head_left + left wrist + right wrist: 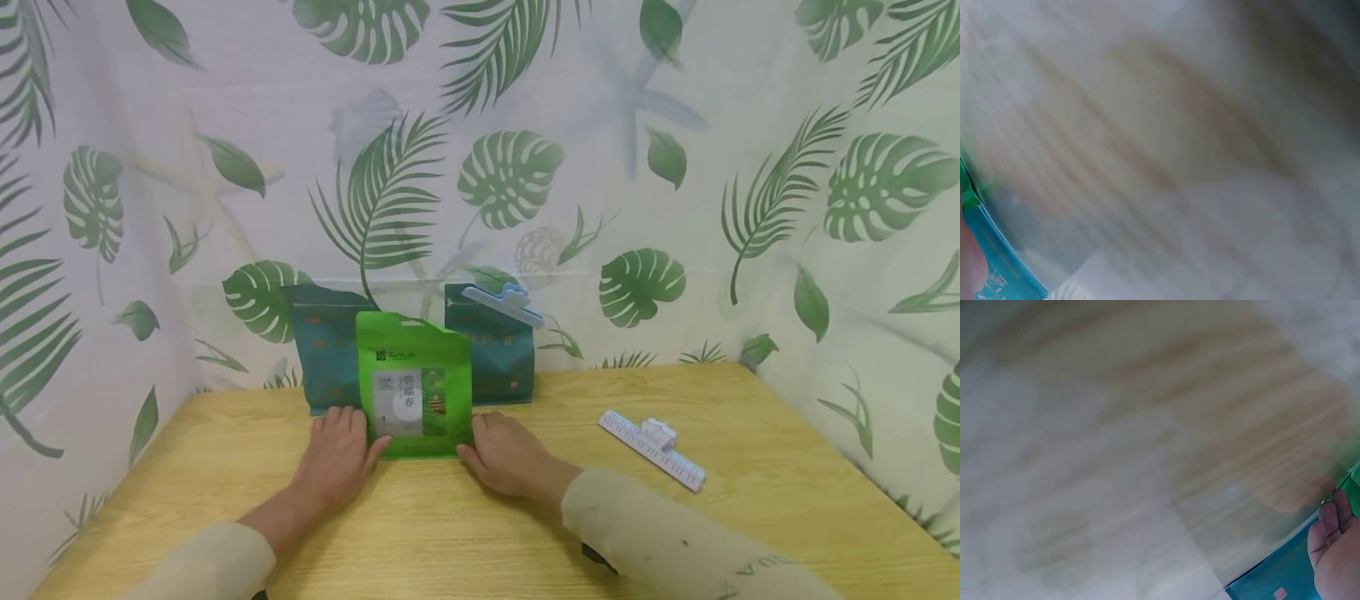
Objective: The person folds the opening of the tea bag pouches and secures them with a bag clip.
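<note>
A bright green tea bag (416, 342) with a printed label stands upright on the wooden table in the head view. My left hand (335, 458) holds its lower left corner, thumb in front and fingers along the side. At the opposite lower corner, my right hand (512, 454) grips the bag the same way. Behind it stand two dark teal bags, one to the left (326, 358) and one to the right (504, 367), partly hidden by the green bag. Curled fingers (1330, 519) show beside the green edge in the right wrist view.
A pale blue sealing clip (504, 305) sits across the top of the right teal bag. On the table to the right lies a white-and-pink sealing clip (651, 448). Leaf-patterned cloth (645, 208) hangs behind and at both sides of the table (420, 533).
</note>
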`<state>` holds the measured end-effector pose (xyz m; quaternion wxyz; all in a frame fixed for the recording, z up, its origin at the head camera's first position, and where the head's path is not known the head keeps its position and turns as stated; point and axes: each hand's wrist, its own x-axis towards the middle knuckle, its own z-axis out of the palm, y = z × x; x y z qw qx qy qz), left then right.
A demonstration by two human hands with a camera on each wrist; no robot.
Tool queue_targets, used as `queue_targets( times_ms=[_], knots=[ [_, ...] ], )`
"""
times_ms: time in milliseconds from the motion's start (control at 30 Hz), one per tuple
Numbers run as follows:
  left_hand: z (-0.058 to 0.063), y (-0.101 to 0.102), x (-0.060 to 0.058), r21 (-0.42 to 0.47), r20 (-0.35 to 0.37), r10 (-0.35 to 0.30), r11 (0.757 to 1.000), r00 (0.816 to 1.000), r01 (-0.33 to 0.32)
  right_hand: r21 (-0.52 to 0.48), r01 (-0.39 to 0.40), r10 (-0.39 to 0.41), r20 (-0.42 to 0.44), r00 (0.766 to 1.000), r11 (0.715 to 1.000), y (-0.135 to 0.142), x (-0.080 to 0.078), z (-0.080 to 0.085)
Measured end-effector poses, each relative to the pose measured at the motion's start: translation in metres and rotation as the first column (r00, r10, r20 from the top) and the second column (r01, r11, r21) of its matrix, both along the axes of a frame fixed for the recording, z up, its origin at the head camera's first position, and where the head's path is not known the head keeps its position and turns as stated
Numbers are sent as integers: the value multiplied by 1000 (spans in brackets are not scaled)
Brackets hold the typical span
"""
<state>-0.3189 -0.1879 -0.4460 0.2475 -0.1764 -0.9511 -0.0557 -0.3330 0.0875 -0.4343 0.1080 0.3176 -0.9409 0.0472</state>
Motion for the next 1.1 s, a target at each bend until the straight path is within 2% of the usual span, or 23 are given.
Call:
queue_targets(
  times_ms=[300,567,767,1100],
  knots=[
    [2,17,-3,54,116,-31,998,993,25,-25,6,-6,5,1000,1000,18,1,1],
    [3,29,-6,75,121,-88,994,989,79,-51,45,-43,35,998,998,32,1,0],
    [4,39,-5,95,151,-105,991,983,91,-66,53,-51,22,998,996,44,2,1],
    [3,58,-8,71,180,-109,993,978,98,-125,32,-38,-51,998,992,66,3,0]
  ],
)
